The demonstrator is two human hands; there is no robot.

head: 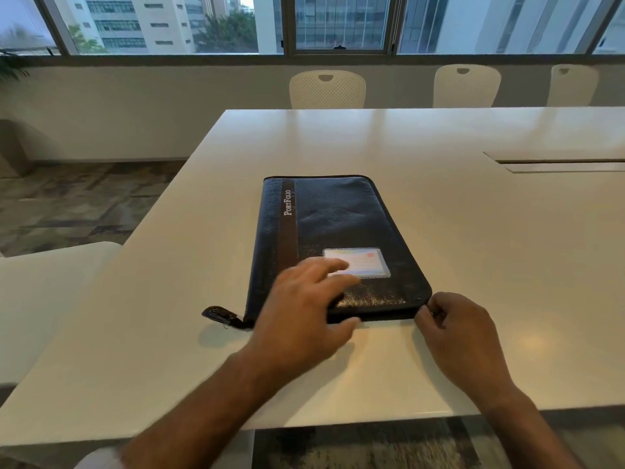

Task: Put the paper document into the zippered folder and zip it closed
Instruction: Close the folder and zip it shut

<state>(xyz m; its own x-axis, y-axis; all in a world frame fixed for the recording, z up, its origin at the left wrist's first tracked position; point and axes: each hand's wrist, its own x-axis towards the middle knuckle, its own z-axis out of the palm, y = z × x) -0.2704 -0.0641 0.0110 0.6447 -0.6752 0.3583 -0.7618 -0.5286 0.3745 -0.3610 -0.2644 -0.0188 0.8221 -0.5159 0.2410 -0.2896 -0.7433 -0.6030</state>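
A dark blue zippered folder (338,231) marked "PortFolio" lies flat and closed on the white table (473,231). It has a brown stripe and a clear card pocket (367,262) on its cover. My left hand (304,309) rests on the near part of the cover with fingers spread, blurred by motion. My right hand (456,330) sits at the folder's near right corner, its fingers curled at the zipper edge; the zipper pull itself is too small to see. A dark strap tab (220,314) sticks out at the near left corner. No paper document is visible.
White chairs (327,89) stand along the table's far side under large windows. A cable slot (558,162) is set into the table at the right. A white seat (50,282) is at my left. Patterned carpet covers the floor.
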